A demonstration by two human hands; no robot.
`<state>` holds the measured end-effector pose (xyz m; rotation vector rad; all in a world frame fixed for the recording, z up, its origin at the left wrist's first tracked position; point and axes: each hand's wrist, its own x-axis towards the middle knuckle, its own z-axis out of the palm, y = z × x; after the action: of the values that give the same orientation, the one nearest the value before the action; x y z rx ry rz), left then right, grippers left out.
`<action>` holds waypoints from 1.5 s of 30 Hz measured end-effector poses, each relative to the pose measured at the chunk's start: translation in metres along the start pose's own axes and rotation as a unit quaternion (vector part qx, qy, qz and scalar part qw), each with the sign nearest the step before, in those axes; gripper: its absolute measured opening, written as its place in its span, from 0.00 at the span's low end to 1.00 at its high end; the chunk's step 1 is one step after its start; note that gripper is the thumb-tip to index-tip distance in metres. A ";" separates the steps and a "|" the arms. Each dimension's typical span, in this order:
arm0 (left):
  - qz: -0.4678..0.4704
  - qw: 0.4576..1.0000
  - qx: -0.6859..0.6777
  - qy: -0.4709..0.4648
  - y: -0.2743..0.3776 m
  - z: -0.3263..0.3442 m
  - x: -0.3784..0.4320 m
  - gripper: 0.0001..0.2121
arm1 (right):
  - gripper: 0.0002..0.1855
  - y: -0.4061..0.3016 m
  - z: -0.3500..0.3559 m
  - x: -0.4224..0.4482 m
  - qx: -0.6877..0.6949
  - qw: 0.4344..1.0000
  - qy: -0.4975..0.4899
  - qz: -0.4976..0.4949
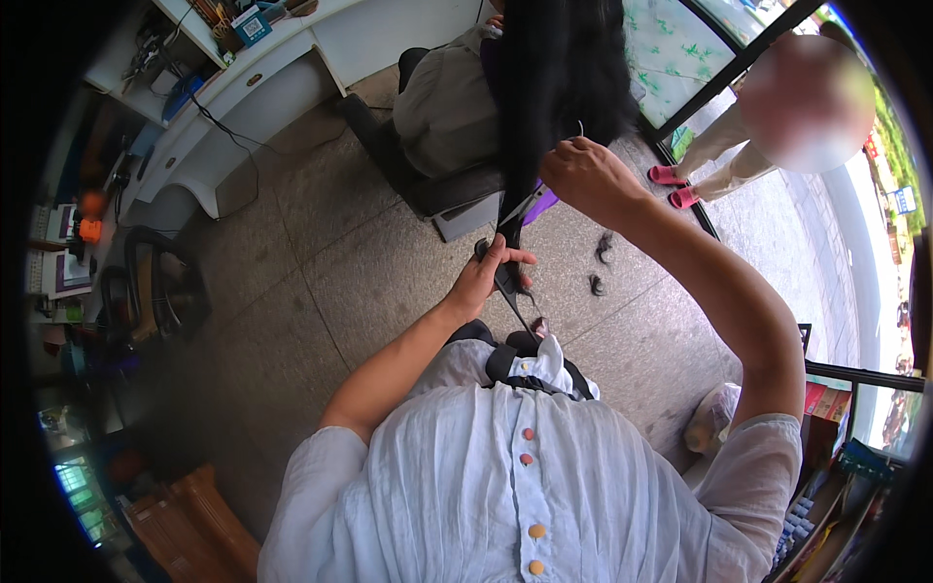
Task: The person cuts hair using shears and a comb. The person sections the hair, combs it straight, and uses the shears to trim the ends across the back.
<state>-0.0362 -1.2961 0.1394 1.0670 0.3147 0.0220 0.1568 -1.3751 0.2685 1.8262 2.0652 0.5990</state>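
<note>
Long black hair (pixel 557 73) hangs from a seated person at the top centre. My right hand (pixel 587 167) grips a pair of hair scissors (pixel 526 202), whose blades point down and left across the lower hair. Below the blades, my left hand (pixel 485 280) holds the tapered end of the hair together with a black comb (pixel 519 310), its thin tail pointing down. The fingers partly hide the comb and the hair ends. Behind the scissors shows a piece of purple cloth (pixel 541 208). Two cut locks of hair (pixel 600 266) lie on the floor to the right.
The seated person's black chair (pixel 455 191) stands ahead, near a white counter (pixel 251 76) with trailing cables. At right, a person in pink slippers (pixel 684 197) stands by the glass doorway. A plastic bag (pixel 714 415) and a shelf of goods (pixel 802 517) are at lower right.
</note>
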 end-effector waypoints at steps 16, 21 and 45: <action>-0.033 0.992 -0.123 0.001 0.003 -0.003 -0.004 0.33 | 0.11 0.035 0.002 -0.025 0.009 0.999 0.022 0.029; -0.043 0.989 -0.138 -0.013 0.004 -0.004 -0.004 0.33 | 0.07 0.016 0.017 -0.015 -0.014 0.999 0.031 0.023; 0.046 0.986 0.163 0.010 0.005 0.010 -0.007 0.31 | 0.05 -0.004 -0.011 0.040 -0.068 0.994 -0.082 -0.014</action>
<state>-0.0399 -1.3034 0.1496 1.4062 0.2925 0.0650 0.1429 -1.3374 0.2774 1.7065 1.8924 0.5490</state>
